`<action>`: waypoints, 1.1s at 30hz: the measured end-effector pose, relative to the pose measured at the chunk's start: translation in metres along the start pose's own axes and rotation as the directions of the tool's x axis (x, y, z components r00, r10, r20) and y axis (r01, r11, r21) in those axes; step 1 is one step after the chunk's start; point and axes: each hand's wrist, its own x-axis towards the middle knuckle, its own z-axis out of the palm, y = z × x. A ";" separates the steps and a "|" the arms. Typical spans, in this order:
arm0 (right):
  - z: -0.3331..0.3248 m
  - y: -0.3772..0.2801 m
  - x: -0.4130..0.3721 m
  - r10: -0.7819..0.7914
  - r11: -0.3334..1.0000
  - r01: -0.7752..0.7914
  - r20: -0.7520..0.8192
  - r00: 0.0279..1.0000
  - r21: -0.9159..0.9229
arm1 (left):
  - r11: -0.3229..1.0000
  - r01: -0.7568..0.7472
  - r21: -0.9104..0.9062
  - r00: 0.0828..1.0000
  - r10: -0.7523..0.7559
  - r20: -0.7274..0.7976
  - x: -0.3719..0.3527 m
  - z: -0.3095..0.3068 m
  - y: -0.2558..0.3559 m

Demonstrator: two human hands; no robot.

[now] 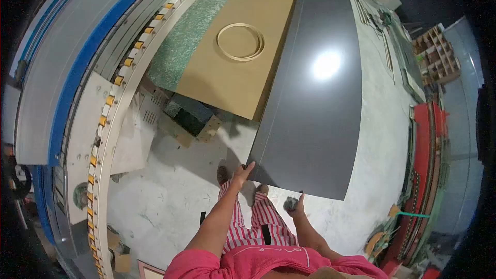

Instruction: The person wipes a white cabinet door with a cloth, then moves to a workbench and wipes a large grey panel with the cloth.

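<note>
A long dark grey panel (310,119) stretches away from me, with a bright light reflected in its smooth face. My left hand (243,172) is closed on its near left corner, fingers around the edge. At the near edge, right of the middle, is my right hand (297,207), its thumb up at the panel's rim. A fuzzy grey-green wad (290,204), perhaps a rag, is in the right hand's fingers. Whether those fingers also support the panel from below is hidden.
Left of the panel, a brown board (232,85) lies on a green-speckled surface, bearing a coiled strip (240,42). Beyond runs a rail with yellow rollers (118,80) beside a blue-edged machine (77,80). A dark block (188,113) sits underneath. Red stock (421,160) stands right.
</note>
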 end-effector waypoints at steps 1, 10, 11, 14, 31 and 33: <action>-0.021 -0.018 -0.011 -0.001 1.000 0.001 0.000 1.000 0.017 | 0.997 0.022 -0.072 1.000 -0.022 -0.003 -0.025 0.037 0.002; -0.024 -0.074 -0.019 0.081 0.945 -0.055 -0.070 0.994 0.321 | 0.989 0.055 -0.139 0.990 -0.036 0.140 -0.043 0.122 -0.017; -0.025 -0.082 -0.020 0.079 0.943 -0.055 -0.059 0.995 0.329 | 0.990 0.044 -0.131 0.990 -0.026 0.137 -0.043 0.127 -0.017; -0.041 -0.090 -0.010 0.139 0.942 -0.111 -0.066 0.988 0.317 | 0.983 0.134 -0.122 0.977 -0.111 0.181 -0.070 0.134 0.015; -0.010 -0.075 -0.030 0.156 0.949 -0.107 -0.145 0.977 0.295 | 0.990 0.045 0.131 0.999 -0.047 0.013 -0.031 0.119 -0.008; -0.048 -0.067 0.010 0.117 0.990 -0.108 -0.105 0.988 0.086 | 0.988 0.124 -0.088 0.988 -0.115 0.103 -0.044 0.121 0.007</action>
